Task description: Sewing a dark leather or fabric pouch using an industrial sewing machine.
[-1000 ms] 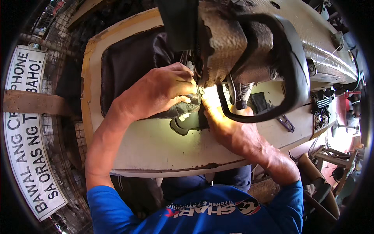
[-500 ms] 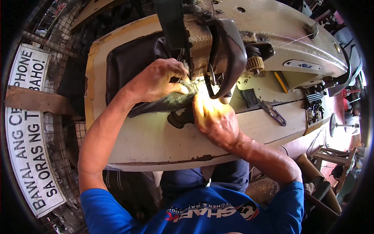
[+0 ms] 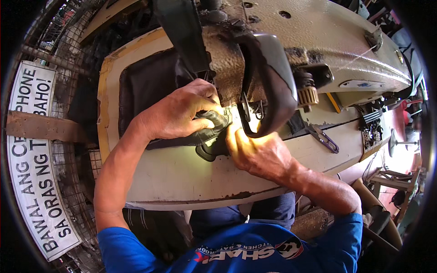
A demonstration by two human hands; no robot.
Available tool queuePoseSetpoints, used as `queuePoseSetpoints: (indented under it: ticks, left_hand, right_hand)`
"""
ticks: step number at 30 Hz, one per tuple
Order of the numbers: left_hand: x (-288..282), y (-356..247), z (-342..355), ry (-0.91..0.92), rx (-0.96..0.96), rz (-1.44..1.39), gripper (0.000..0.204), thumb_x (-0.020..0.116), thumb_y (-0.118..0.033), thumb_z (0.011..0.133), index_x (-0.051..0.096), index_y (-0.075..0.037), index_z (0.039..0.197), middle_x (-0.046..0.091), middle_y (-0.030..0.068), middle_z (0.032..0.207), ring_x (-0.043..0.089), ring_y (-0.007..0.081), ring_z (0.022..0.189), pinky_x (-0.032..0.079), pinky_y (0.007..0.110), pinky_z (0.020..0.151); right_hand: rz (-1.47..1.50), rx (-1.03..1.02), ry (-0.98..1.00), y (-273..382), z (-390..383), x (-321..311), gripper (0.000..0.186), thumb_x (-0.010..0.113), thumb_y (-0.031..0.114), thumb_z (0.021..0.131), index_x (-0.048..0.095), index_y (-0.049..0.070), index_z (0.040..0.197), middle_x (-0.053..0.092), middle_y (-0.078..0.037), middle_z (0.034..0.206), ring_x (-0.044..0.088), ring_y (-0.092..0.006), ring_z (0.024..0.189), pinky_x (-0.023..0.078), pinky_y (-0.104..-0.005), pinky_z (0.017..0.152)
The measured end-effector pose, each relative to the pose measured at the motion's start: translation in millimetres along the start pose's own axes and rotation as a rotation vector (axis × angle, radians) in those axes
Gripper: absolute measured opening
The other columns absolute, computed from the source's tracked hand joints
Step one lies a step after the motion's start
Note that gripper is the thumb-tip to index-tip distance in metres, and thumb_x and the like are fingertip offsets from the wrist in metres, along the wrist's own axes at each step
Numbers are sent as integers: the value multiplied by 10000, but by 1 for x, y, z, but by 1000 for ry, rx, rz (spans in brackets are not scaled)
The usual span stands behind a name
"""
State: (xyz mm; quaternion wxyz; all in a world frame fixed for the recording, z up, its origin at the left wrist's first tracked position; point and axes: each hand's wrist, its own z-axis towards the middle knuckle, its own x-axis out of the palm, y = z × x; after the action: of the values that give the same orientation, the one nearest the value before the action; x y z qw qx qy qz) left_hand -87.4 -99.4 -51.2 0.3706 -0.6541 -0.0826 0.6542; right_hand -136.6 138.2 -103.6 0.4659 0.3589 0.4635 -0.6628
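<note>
At an industrial sewing machine [image 3: 337,50], my left hand [image 3: 191,109] pinches the folded edge of dark leather-like material [image 3: 141,86], which spreads leftward over the worktable [image 3: 182,177]. My right hand [image 3: 255,150] lies just right and nearer, its bent fingers pressed on the work below the lit needle area [image 3: 234,116]; what they hold is hidden. A dark curved bar [image 3: 282,91] overhangs that hand. The needle itself is too hidden to make out.
Thread snips [image 3: 323,139], a dark scrap [image 3: 296,125] and a yellow stick [image 3: 333,102] lie right of the needle area. At left stand wire mesh [image 3: 84,168], a wooden slat [image 3: 45,123] and a white sign [image 3: 36,200]. Wooden frames [image 3: 391,179] are at lower right.
The view has shifted, showing more of the machine's body than at first. Both hands stay at the needle area; my right fingers sit slightly farther left relative to the bar than one second ago.
</note>
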Motion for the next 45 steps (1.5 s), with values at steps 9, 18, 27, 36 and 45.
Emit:
queuePoseSetpoints:
  ticks: [9,18,27,36,45]
  left_hand:
    - [8,-5,3,-105,49,135,201,732,36,716,690,-5,908,619,121,932,601,320,972,522,408,848]
    - [10,-1,3,-156,117,204,177,740,21,695,671,-18,854,611,83,882,598,297,933,513,408,835]
    - [16,14,3,-125,128,-13,219,747,10,705,701,-30,915,610,69,901,599,281,986,518,390,893]
    - [13,19,5,-125,107,1,233,734,29,714,664,-29,928,601,79,921,588,299,995,524,392,887]
    - [-1,-4,4,-170,74,-52,225,709,43,726,617,-23,921,587,99,904,578,299,960,521,393,858]
  right_hand:
    - [501,127,-82,-19,-18,19,491,617,137,777,620,-7,1246,558,-83,676,582,-259,618,489,-383,587]
    - [586,171,1,-18,-15,23,595,616,124,766,564,-27,1339,562,-98,644,592,-273,597,489,-398,583]
    - [587,245,5,-12,-16,19,568,637,124,744,602,-29,1291,583,-114,693,612,-291,659,500,-418,609]
    - [588,276,-38,-8,-12,18,341,632,121,817,665,22,1142,602,-120,715,617,-300,676,491,-434,616]
    - [587,317,-84,-9,-14,3,320,675,209,908,648,75,1197,617,-89,718,625,-288,637,504,-411,582]
